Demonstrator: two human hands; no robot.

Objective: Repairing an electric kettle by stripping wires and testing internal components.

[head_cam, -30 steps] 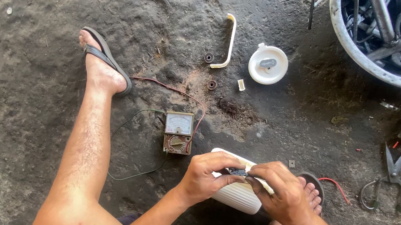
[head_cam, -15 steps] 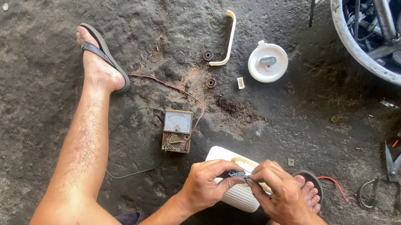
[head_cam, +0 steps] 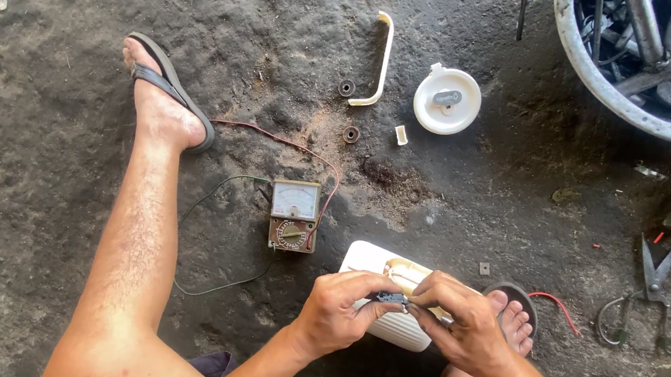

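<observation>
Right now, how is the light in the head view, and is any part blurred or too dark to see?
Head view: even daylight, no glare; soft shadows only under the left hand and right hand. The small dark part pinched between both is too small to identify. The meter and scissors are sharp; the basin interior is dim and cluttered.

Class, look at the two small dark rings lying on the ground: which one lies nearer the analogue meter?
The lower ring, beside the small white block, is nearer the meter. The other ring lies higher up, next to the curved white handle.
</observation>
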